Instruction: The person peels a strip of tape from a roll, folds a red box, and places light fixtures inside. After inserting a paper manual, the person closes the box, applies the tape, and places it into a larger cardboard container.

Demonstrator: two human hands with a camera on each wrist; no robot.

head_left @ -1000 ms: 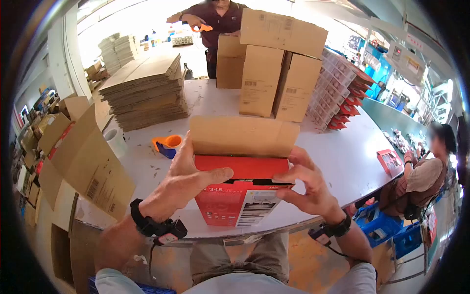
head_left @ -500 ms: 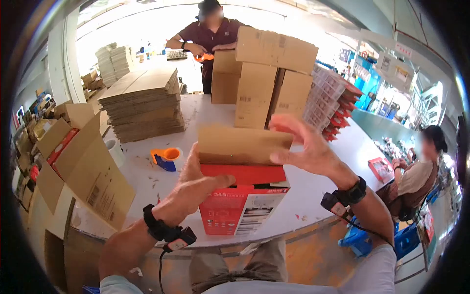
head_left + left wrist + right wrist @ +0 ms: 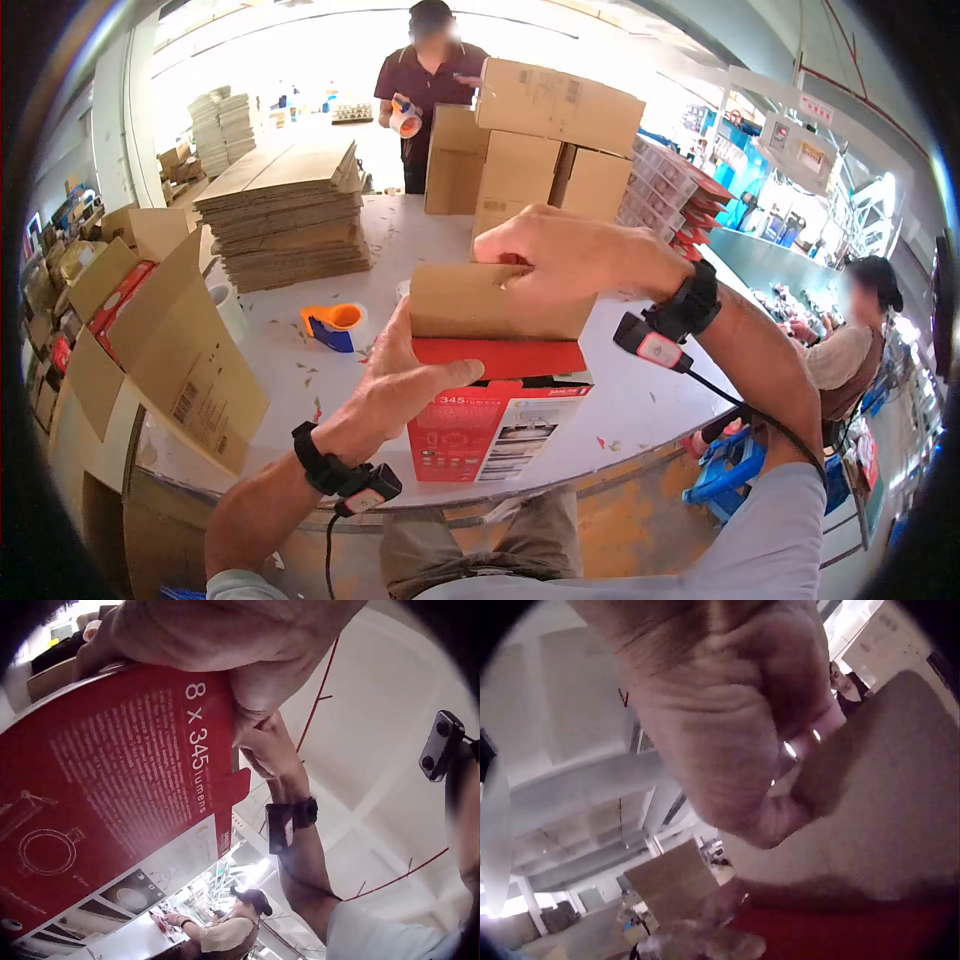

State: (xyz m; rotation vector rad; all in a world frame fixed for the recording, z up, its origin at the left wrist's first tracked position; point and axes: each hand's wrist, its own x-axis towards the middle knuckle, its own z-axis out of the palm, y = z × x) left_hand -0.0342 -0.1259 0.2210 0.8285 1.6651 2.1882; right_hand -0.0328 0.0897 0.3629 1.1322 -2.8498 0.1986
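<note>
Box: tall red printed cardboard box [image 3: 455, 435], marked "8 x 345 lumens", upright on the white surface [image 3: 655, 375] near its front edge, between the person's arms; dark gaps show along its top, by the red panel
Flap: tan cardboard flap [image 3: 450, 300], raised along the far side of the box top
Left grip: left hand [image 3: 390, 388] grasps the box, thumb across the red top, fingers down the left side
Right grip: right hand [image 3: 570, 258] pinches the upper edge of the flap, thumb on the near face
Left side: open brown carton [image 3: 190, 375], flaps spread, a red box inside; beside it a white roll [image 3: 228, 308]; orange and blue tape dispenser [image 3: 333, 326] near the left hand, apart from it
Beyond: tall stack of flattened brown cardboard [image 3: 285, 220] at far left; brown taped cartons [image 3: 560, 100] piled behind the flap, one lying across others; stacked clear and red packs [image 3: 665, 190] to their right
In the way: the cartons stand just past the right hand, which hides their lower part; the right forearm crosses over the right of the surface
People: standing person in a dark shirt [image 3: 430, 80] holding another tape dispenser [image 3: 404, 118]; seated person [image 3: 855, 335] at right
Scraps: small bits scattered on the surface around the tape dispenser
</note>
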